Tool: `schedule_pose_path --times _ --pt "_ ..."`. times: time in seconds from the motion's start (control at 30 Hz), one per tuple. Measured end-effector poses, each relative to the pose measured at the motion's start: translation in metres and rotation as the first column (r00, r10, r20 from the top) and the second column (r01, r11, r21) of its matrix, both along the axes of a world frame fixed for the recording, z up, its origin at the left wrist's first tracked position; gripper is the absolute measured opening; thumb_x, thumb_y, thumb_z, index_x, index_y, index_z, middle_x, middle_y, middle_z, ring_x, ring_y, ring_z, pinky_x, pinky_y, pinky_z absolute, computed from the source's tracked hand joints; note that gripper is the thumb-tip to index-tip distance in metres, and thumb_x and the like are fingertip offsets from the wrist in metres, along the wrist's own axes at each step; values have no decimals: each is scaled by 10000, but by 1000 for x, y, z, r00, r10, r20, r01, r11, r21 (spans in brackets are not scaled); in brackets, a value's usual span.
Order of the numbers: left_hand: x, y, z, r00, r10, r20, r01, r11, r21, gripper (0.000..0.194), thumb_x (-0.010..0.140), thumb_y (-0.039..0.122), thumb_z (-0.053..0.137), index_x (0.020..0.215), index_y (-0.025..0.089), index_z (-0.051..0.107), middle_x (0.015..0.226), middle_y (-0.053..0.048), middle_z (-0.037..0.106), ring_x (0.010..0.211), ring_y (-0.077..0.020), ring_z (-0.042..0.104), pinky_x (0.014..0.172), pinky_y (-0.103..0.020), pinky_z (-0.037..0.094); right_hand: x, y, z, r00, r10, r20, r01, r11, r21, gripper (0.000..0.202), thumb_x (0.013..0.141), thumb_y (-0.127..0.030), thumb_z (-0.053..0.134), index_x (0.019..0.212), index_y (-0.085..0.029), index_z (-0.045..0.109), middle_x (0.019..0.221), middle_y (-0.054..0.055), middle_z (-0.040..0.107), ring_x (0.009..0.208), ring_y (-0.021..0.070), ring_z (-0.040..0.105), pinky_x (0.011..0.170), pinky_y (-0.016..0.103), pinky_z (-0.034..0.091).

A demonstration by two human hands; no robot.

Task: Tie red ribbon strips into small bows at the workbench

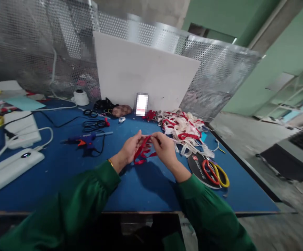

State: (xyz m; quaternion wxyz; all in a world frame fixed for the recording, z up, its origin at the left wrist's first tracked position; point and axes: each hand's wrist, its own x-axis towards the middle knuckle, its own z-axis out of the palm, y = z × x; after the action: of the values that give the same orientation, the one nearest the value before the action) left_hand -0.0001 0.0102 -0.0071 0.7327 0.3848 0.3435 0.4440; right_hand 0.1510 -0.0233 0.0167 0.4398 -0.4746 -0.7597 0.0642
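A red ribbon [140, 152] is held between both hands above the middle of the blue table, its loops hanging below the fingers. My left hand [132, 148] is closed on its left part, palm turned inward. With thumb and fingers pinched, my right hand [164, 148] grips the ribbon's upper right end. Behind and to the right of the hands lies a heap of white and red ribbons [184, 130]. Left of my left hand rests a blue glue gun [87, 140].
Scissors [211, 172] with red and yellow handles lie on a black disc [197, 167] at right. A white power bank [15, 170] and power strip [23, 129] are at left. A phone [141, 104] leans against the white board [143, 73] behind the blue table [151, 195].
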Motion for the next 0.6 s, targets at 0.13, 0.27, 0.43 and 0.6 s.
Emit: schedule_pose_path --times 0.13,0.27,0.43,0.6 --pt "7 -10 1 997 -71 -34 70 997 -30 463 833 550 619 908 98 691 807 -96 696 588 -121 625 609 -257 510 25 20 -18 978 -144 152 147 989 -9 214 958 -302 435 912 -211 624 885 56 659 808 183 606 717 275 423" --pt "10 -13 0 996 8 -89 -7 1000 11 285 738 352 775 842 97 702 699 -41 655 495 -64 546 503 -190 427 32 24 -20 945 -186 268 189 982 15 266 978 -330 403 940 -212 638 930 73 649 803 186 600 673 273 396" --pt "7 -12 -1 993 -18 -115 15 1000 -27 252 777 321 730 862 84 719 679 -34 636 479 -46 520 483 -171 398 34 25 -14 974 -205 96 209 978 -26 191 933 -308 451 840 -214 589 864 56 622 779 184 566 675 280 389" --pt "5 -11 0 996 23 -90 -25 1000 -17 236 787 318 713 803 83 692 657 -29 619 477 -51 488 453 -177 371 47 36 -5 838 -69 -542 -230 855 -464 206 842 -337 482 675 -225 434 592 -42 393 497 118 371 540 265 375"
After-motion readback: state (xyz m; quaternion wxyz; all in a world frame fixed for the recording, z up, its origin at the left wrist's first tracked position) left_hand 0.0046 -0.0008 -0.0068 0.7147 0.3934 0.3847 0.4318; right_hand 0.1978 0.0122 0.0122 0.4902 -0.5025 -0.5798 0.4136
